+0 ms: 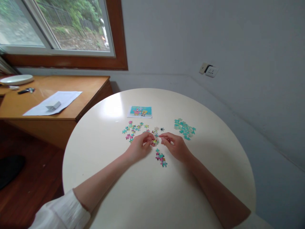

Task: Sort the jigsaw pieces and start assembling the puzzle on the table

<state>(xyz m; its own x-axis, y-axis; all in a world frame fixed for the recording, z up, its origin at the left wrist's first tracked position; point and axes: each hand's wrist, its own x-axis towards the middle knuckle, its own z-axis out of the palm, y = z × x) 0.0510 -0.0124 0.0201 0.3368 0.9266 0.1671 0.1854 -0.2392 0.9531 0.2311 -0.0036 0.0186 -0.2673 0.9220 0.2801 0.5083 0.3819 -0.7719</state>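
My left hand [142,144] is closed in a pinch on a puzzle piece [154,141] with yellow on it. Facing it from the right, my right hand [175,145] has its fingers bent and its thumb a little apart from them, with nothing visible between. Just below both hands lies a joined cluster of puzzle pieces [161,158] in pink and teal. Loose mixed-colour puzzle pieces [130,128] are scattered beyond my left hand, some partly hidden by it. A pile of teal puzzle pieces [184,128] lies past my right hand.
A small picture card [140,112] with cartoon figures lies farther back on the round white table [107,178]. To the left, a wooden desk [95,87] bears white paper [64,97] and a white plate [16,79]. A wall stands behind the table and to its right.
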